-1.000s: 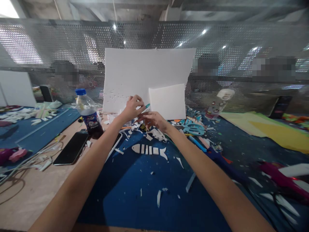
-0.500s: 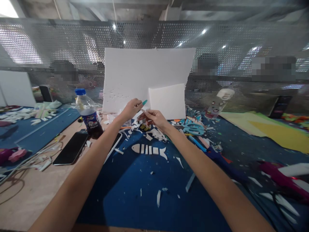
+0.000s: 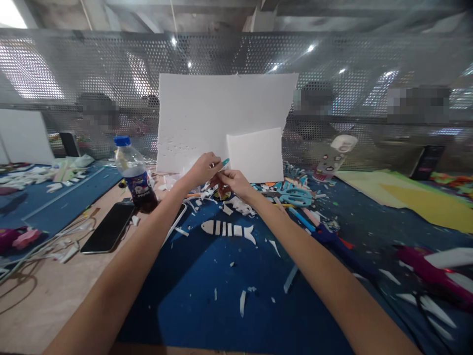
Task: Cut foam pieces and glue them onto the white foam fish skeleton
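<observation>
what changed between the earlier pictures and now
Since the first picture, the left hand has lowered slightly and the right hand has drawn its fingers in. Since the second, the small teal object in the left hand shifted right and slightly down. No hold visibly changed. The white fish pieces and bottle stayed put.

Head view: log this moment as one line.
left hand: holds teal item | right hand: close by, grip unclear | white fish: in pieces on blue mat
</observation>
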Available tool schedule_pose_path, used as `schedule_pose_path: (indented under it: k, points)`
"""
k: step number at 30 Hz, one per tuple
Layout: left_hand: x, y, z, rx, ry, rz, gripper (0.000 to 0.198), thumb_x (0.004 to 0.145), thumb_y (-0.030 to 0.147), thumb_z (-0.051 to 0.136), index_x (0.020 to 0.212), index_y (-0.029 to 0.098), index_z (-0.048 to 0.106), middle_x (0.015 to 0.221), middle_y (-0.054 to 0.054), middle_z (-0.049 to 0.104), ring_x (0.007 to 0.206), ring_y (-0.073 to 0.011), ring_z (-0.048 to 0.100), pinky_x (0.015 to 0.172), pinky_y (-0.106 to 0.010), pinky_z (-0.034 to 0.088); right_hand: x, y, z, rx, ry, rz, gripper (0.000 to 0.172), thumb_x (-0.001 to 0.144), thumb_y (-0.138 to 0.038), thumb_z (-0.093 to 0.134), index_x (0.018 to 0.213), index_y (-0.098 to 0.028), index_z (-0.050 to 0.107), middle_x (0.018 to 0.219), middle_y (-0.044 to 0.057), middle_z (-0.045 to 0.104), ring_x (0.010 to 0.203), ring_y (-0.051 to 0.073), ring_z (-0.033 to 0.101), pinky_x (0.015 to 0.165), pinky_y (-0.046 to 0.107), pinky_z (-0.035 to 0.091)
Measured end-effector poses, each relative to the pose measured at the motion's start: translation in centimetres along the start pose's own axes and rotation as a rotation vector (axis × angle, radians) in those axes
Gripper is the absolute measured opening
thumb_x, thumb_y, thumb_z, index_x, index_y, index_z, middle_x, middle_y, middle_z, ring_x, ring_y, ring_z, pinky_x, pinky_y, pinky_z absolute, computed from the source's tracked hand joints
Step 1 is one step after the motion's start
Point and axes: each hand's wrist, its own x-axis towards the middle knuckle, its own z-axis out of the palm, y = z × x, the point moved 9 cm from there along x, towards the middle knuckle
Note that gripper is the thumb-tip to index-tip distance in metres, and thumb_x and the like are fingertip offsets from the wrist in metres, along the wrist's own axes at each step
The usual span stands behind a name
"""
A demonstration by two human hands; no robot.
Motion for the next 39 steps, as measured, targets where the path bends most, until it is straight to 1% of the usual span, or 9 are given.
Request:
schedule_pose_path:
  k: [3, 7, 11, 15, 18, 21, 26, 33, 39]
  points:
    - [-0.2, -1.0, 0.0, -0.039, 0.015, -0.07, 0.022, 0.089, 0.032, 0.047, 0.096, 0.013, 0.056, 0.093, -0.005, 0.058, 0.081, -0.0155, 0.056, 0.074, -0.034, 0.047, 0.2, 0.4, -0.9, 0.005, 0.095, 0.013, 0.025, 0.089, -0.032, 0.049, 0.103, -0.013, 0.056, 0.092, 0.004, 0.061, 0.072, 0.012, 0.06, 0.062, 0.029, 0.051]
    - [-0.5, -2.4, 1.3, -0.114, -0.081, -0.149, 0.024, 0.086, 0.035, 0.051, 0.094, 0.013, 0.055, 0.08, -0.003, 0.059, 0.067, -0.0123, 0.055, 0.064, -0.029, 0.047, 0.5, 0.8, -3.1, 0.019, 0.274, 0.01, 0.027, 0.088, -0.03, 0.05, 0.109, -0.014, 0.054, 0.103, 0.006, 0.059, 0.083, 0.016, 0.06, 0.07, 0.034, 0.051]
    - [-0.7, -2.7, 2.4, -0.173, -0.185, -0.176, 0.02, 0.087, 0.03, 0.051, 0.093, 0.013, 0.057, 0.086, -0.003, 0.06, 0.071, -0.0122, 0.058, 0.066, -0.03, 0.05, 0.4, 1.0, -4.4, 0.025, 0.389, 0.012, 0.028, 0.088, -0.031, 0.05, 0.11, -0.014, 0.054, 0.105, 0.007, 0.058, 0.086, 0.017, 0.06, 0.072, 0.036, 0.051]
    - [-1.0, -3.5, 2.7, -0.226, -0.231, -0.259, 0.021, 0.087, 0.028, 0.051, 0.099, 0.012, 0.057, 0.095, -0.005, 0.06, 0.079, -0.0144, 0.06, 0.07, -0.032, 0.052, 0.0, 1.0, -4.3, 0.021, 0.439, 0.02, 0.027, 0.088, -0.031, 0.05, 0.108, -0.014, 0.054, 0.103, 0.006, 0.059, 0.083, 0.016, 0.06, 0.07, 0.035, 0.051]
    - [-1.3, -4.2, 2.9, -0.275, -0.23, -0.332, 0.023, 0.087, 0.028, 0.052, 0.102, 0.012, 0.056, 0.097, -0.006, 0.06, 0.081, -0.0153, 0.06, 0.07, -0.033, 0.052, -0.3, 0.7, -4.2, 0.02, 0.494, 0.003, 0.027, 0.088, -0.032, 0.05, 0.108, -0.014, 0.055, 0.101, 0.006, 0.06, 0.082, 0.016, 0.06, 0.069, 0.034, 0.052]
    - [-1.4, -4.8, 2.8, -0.306, -0.205, -0.399, 0.023, 0.087, 0.028, 0.052, 0.103, 0.012, 0.056, 0.099, -0.007, 0.06, 0.083, -0.0158, 0.06, 0.072, -0.034, 0.052, -0.7, 0.4, -4.7, 0.022, 0.576, -0.028, 0.026, 0.089, -0.032, 0.049, 0.106, -0.014, 0.055, 0.101, 0.006, 0.06, 0.08, 0.015, 0.06, 0.068, 0.033, 0.052]
    - [-1.4, -5.0, 2.6, -0.363, -0.164, -0.467, 0.023, 0.087, 0.028, 0.051, 0.105, 0.013, 0.055, 0.103, -0.007, 0.059, 0.086, -0.0166, 0.059, 0.074, -0.035, 0.051, -1.3, 0.4, -5.8, 0.052, 0.673, -0.033, 0.025, 0.089, -0.031, 0.05, 0.106, -0.014, 0.055, 0.103, 0.006, 0.059, 0.082, 0.015, 0.06, 0.07, 0.034, 0.051]
    - [-1.5, -4.7, 2.8, -0.413, -0.132, -0.523, 0.025, 0.088, 0.029, 0.05, 0.107, 0.013, 0.054, 0.105, -0.008, 0.058, 0.088, -0.0171, 0.059, 0.075, -0.036, 0.051, -1.3, 1.2, -6.6, 0.082, 0.746, 0.022, 0.025, 0.088, -0.029, 0.05, 0.108, -0.014, 0.054, 0.101, 0.006, 0.059, 0.081, 0.015, 0.06, 0.068, 0.032, 0.052]
    - [-1.3, -4.6, 3.0, -0.44, -0.138, -0.489, 0.023, 0.088, 0.028, 0.05, 0.105, 0.013, 0.055, 0.104, -0.008, 0.059, 0.087, -0.0164, 0.059, 0.075, -0.035, 0.051, -1.0, 2.3, -7.4, 0.063, 0.748, 0.097, 0.026, 0.088, -0.029, 0.052, 0.109, -0.014, 0.054, 0.104, 0.007, 0.059, 0.085, 0.017, 0.06, 0.071, 0.035, 0.051]
